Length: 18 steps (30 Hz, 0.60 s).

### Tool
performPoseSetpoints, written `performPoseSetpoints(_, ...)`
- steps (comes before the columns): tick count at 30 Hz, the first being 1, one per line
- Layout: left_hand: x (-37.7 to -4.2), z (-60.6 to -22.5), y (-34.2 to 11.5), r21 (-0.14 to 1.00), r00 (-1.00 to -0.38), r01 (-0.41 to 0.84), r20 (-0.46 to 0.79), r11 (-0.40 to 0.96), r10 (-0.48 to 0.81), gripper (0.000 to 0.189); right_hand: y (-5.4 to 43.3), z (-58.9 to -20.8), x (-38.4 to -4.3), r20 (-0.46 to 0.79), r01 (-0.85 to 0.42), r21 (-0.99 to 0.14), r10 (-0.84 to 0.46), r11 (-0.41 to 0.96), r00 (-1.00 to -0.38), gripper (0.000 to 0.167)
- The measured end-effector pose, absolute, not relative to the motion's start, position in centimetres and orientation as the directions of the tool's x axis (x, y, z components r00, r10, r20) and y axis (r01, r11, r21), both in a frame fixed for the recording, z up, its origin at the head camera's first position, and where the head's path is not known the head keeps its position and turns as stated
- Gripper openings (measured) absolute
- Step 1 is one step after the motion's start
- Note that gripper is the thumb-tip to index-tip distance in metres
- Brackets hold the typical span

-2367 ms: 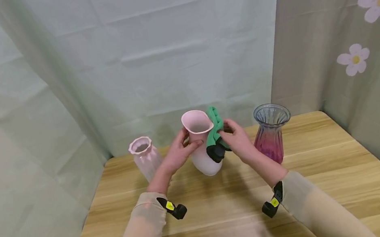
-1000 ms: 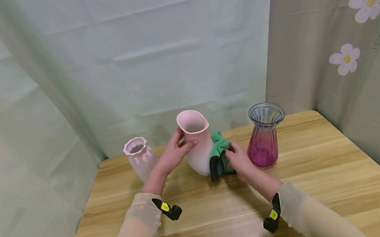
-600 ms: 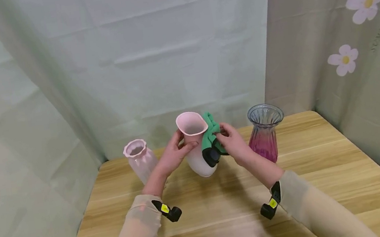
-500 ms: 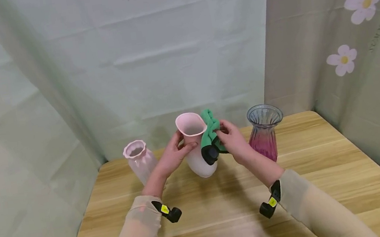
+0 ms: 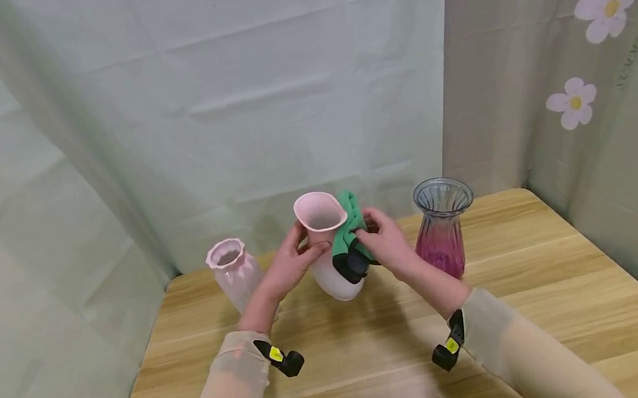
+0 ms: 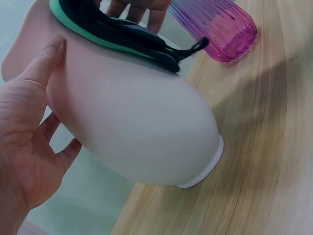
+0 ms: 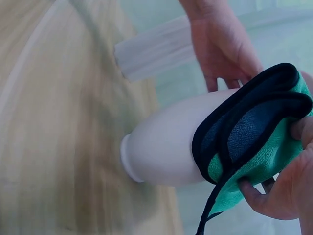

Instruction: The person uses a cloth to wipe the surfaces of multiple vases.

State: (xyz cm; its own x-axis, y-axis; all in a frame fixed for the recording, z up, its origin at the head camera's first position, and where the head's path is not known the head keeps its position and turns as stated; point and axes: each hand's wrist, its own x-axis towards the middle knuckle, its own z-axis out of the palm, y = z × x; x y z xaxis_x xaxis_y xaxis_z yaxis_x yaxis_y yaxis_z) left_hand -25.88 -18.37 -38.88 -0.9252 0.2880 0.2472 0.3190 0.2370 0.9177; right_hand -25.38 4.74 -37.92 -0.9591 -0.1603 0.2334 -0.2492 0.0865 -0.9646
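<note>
A pink-to-white vase [image 5: 334,282] with a wide slanted mouth stands at the middle back of the table, its foot at the tabletop in the left wrist view. My left hand [image 5: 289,269] grips its neck from the left, thumb in front and fingers behind. On the vase's right side, my right hand [image 5: 387,244] pinches a bunched green cloth [image 5: 349,229] with dark edging. In the right wrist view the cloth [image 7: 264,147] lies against the upper part of the vase [image 7: 166,142], with a thin dark loop hanging from it. The cloth hides part of the neck.
A pale pink vase with a scalloped rim [image 5: 238,276] stands to the left, partly behind my left forearm. To the right is a ribbed glass vase [image 5: 442,235], grey above and magenta below. Curtains [image 5: 279,95] hang close behind the wooden table [image 5: 359,385].
The right hand and cloth go from low on the vase's side a second ago up to the neck, then dip slightly. The left hand keeps its grip on the neck throughout.
</note>
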Motion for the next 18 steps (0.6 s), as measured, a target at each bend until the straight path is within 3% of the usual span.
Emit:
performPoseSetpoints(8,-25.7,-38.9,-18.5,0.918,-0.929,0.308,0.233,0.249,0.287,0.073,5.1,-41.6,-25.0,0.130,-0.153,-0.975,-0.145,0.164,-0.981,0.032)
performPoseSetpoints(18,-25.9,-39.1,-18.6,0.914,-0.924,0.318,0.239,0.252,0.299,0.073,5.4,-46.7,-24.2,-0.084,0.082,-0.996,-0.123,0.028,-0.989,0.031)
